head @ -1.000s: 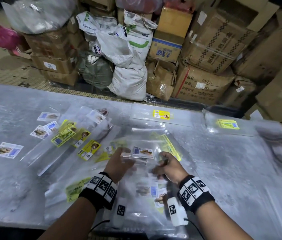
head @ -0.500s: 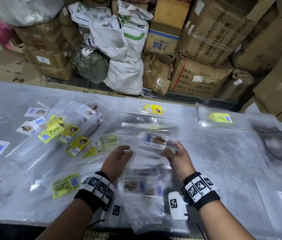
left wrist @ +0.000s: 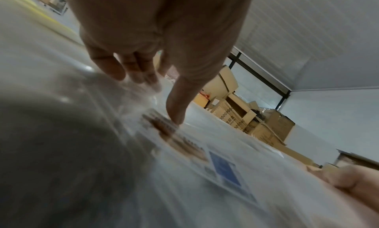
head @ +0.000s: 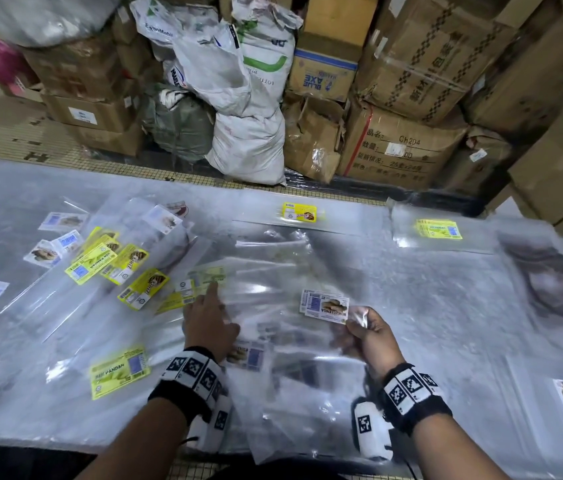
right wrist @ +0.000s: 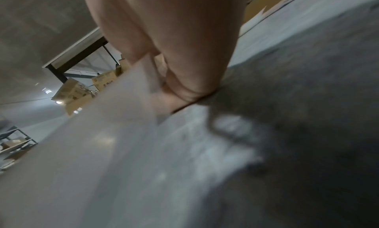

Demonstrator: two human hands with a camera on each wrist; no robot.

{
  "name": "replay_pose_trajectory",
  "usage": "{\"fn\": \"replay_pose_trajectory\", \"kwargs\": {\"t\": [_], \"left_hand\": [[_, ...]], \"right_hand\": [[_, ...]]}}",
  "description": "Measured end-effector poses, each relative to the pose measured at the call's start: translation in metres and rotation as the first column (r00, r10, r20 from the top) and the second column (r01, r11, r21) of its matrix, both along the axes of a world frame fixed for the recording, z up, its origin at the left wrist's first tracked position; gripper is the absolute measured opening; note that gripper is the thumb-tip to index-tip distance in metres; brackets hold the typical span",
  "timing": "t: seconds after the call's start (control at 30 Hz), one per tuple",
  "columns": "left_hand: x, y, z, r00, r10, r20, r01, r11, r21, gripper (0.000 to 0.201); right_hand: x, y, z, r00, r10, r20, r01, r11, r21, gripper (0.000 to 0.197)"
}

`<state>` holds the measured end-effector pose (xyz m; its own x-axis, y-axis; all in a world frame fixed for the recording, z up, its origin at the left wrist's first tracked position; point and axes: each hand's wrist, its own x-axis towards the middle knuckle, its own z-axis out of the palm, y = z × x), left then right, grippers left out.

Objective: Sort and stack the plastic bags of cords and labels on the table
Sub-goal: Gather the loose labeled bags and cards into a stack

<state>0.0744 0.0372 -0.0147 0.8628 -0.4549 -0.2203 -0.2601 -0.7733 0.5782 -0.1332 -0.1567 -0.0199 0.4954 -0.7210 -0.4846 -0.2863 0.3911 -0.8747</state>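
A moment ago both hands worked the same clear bag; now the right hand (head: 372, 336) alone pinches the white-labelled bag (head: 325, 308), drawn off the heap. The left hand (head: 209, 322) has gone flat, fingers (head: 213, 289) straight on the pile (head: 273, 271). Sorting likely continues. Bare tabletop (head: 446, 306) lies right of the right fingers, its near edge just behind both wrists.

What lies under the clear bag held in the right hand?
Under the bag that the right hand pinches lie more clear bags, one with a white label showing through. Glare hides how many, and the table beneath them.
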Motion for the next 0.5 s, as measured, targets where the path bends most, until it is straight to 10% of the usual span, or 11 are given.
{"fn": "replay_pose_trajectory", "kwargs": {"t": [0.17,0.37,0.5], "left_hand": [[0.008,-0.005,0.005,0.927,0.165,-0.335,-0.300,0.864,-0.405,0.070],[0.001,-0.019,0.042,0.683,-0.082,-0.725,-0.513,0.653,-0.557,0.017],[-0.002,-0.036,0.068,0.346,-0.303,-0.888,-0.729,0.508,-0.458,0.036]], "right_hand": [[-0.002,-0.006,-0.005,0.999,0.019,0.039,-0.021,0.998,0.051,0.023],[-0.004,-0.011,-0.007,0.997,0.022,0.080,-0.028,0.996,0.084,0.023],[-0.002,-0.011,-0.007,0.997,0.010,0.078,-0.018,0.995,0.096,0.022]]}}
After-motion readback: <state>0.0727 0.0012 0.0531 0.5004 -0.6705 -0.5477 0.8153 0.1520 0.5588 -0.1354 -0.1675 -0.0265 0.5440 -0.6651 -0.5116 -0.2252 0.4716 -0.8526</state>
